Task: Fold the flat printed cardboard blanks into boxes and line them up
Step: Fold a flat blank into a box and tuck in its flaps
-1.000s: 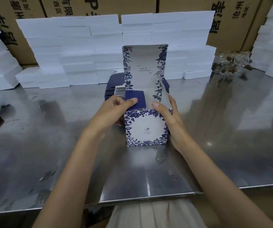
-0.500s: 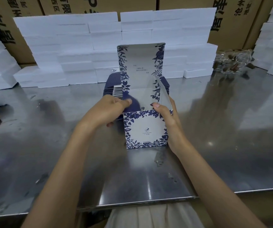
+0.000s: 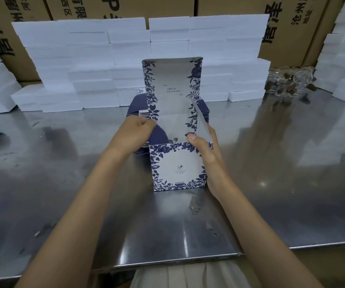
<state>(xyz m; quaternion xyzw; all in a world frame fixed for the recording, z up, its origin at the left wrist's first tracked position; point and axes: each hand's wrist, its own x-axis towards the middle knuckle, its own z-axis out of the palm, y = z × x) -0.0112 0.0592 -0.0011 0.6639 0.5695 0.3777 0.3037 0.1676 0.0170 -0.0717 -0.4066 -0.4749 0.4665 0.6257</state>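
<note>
A half-formed box (image 3: 177, 166) with blue leaf print stands upright on the steel bench (image 3: 271, 183), near the middle, its tall lid panel (image 3: 172, 86) raised straight up at the back. The left hand (image 3: 133, 134) sits at the box's left side with fingers curled in a closed grip on the dark blue side flap (image 3: 159, 135), pushing it inward over the opening. The right hand (image 3: 205, 151) grips the right front corner — thumb laid on the front wall's top edge, fingers behind the pale right flap (image 3: 201, 119), which stands tilted outward. Just behind the box lies a stack of flat blue blanks (image 3: 205, 110), partly hidden by it. Farther back, white foam blocks (image 3: 80, 65) are piled in rows against brown cartons (image 3: 292, 23) with black lettering. At the far right of the bench sit clear glass jars (image 3: 292, 82) holding something brown — too blurred to name.
</note>
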